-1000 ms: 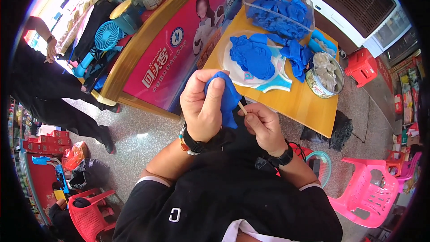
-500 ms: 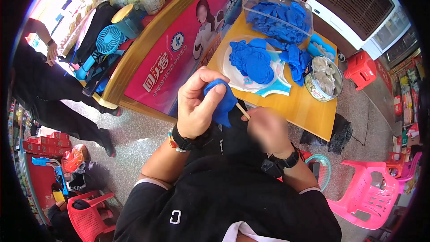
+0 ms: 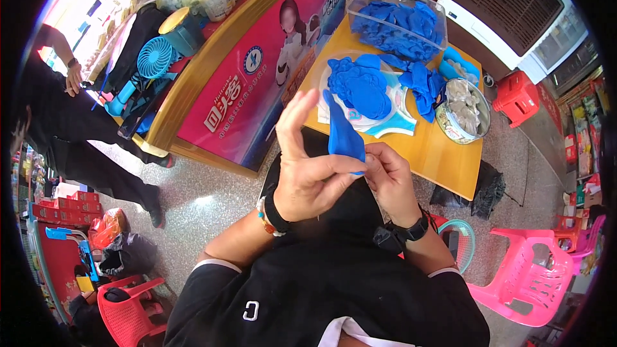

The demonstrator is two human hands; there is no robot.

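Note:
A soft blue piece (image 3: 345, 136), thin like cloth or rubber, stands up between my hands. My left hand (image 3: 302, 180) pinches its lower edge between thumb and index finger, and the other fingers rise beside it. At the lower right corner of the piece, the closed fingertips of my right hand (image 3: 393, 183) meet it. Whether a stick is inside the right hand's grip is hidden. On the table ahead lies a stack of flat blue pieces (image 3: 367, 90), with looser blue pieces (image 3: 424, 87) to its right.
A clear bin (image 3: 440, 29) full of blue pieces stands at the back of the wooden table (image 3: 443, 167). Beside it are a blue tray (image 3: 466, 67) and a round tin (image 3: 456, 130). Pink chairs (image 3: 524, 273) stand at right; another person's hand (image 3: 73, 80) hangs at left.
The blue piece has turned upright, and my left hand now grips its lower edge with fingers raised. My right hand has come up against it; the wooden stick no longer shows.

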